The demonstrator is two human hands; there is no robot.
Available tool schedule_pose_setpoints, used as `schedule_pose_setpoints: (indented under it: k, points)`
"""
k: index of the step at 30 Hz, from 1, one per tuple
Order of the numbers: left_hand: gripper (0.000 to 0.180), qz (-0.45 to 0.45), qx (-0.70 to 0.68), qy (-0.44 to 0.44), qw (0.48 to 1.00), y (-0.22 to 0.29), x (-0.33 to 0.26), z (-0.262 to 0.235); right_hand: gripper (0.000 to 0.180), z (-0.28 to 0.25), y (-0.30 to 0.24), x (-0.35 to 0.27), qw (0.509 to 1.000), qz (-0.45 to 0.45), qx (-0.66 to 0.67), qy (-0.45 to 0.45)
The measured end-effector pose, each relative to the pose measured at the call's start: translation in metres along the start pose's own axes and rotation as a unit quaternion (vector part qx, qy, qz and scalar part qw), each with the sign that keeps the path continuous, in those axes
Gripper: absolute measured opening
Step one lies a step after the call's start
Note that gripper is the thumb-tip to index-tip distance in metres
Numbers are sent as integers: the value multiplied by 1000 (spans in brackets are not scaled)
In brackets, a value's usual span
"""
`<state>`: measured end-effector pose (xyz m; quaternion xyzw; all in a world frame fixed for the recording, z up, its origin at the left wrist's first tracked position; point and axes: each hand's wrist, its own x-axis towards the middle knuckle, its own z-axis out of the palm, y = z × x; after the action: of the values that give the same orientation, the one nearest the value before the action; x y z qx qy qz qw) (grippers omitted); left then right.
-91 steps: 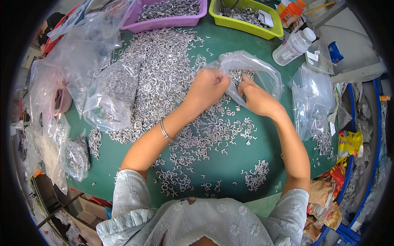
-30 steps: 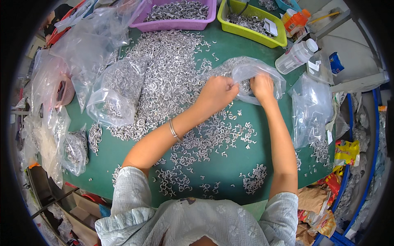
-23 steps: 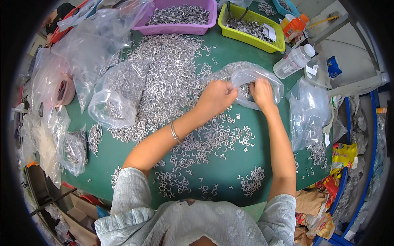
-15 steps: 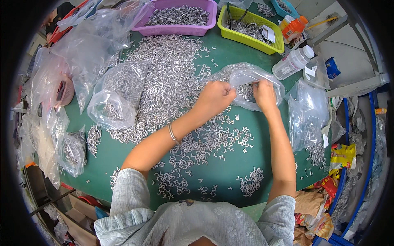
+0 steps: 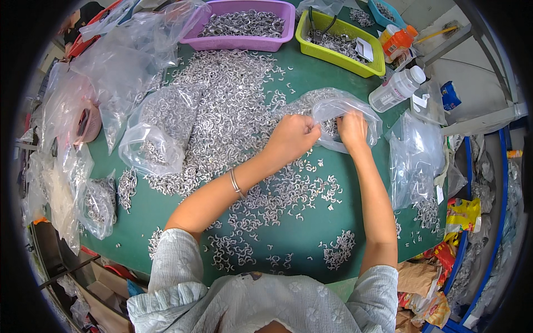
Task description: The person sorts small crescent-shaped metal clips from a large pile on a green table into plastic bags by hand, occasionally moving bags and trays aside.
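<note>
Bag (image 5: 344, 114) lies on the green tabletop (image 5: 300, 233) beyond the loose metal clips (image 5: 277, 194); left hand (image 5: 291, 137) pinches its mouth, right hand (image 5: 352, 127) grips inside the opening. A slipping pinch could spill clips out.

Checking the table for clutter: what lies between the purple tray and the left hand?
In the head view, a dense heap of small metal pieces on green table fills the stretch between purple tray and left hand.

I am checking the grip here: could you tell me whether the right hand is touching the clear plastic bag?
Touching. The head view shows the right hand pressed onto the mouth of the clear plastic bag, its fingers curled over the film with no gap visible.
</note>
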<state>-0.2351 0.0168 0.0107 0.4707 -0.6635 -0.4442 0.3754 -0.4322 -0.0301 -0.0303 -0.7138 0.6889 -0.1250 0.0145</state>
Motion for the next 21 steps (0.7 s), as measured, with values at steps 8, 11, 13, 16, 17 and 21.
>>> schedule_pose_setpoints:
  k: [8,11,13,16,17,21]
  points:
    - [29,2,14,10,1000,-1,0,1,27,8,1,9,998,5,-48,-40]
    - [28,23,19,23,999,-1,1,4,30,10,3,7,1000,-2,-15,-16]
    - [28,18,20,20,999,-2,1,4,34,9,2,6,1000,9,19,-9]
    - [28,23,16,17,999,-5,0,5,38,4,-1,2,994,51,93,6]
    - [29,27,14,16,999,-5,0,5,39,3,-2,1,995,53,86,9]
    - [28,16,20,16,1000,-3,1,5,38,2,-3,-1,996,61,60,25]
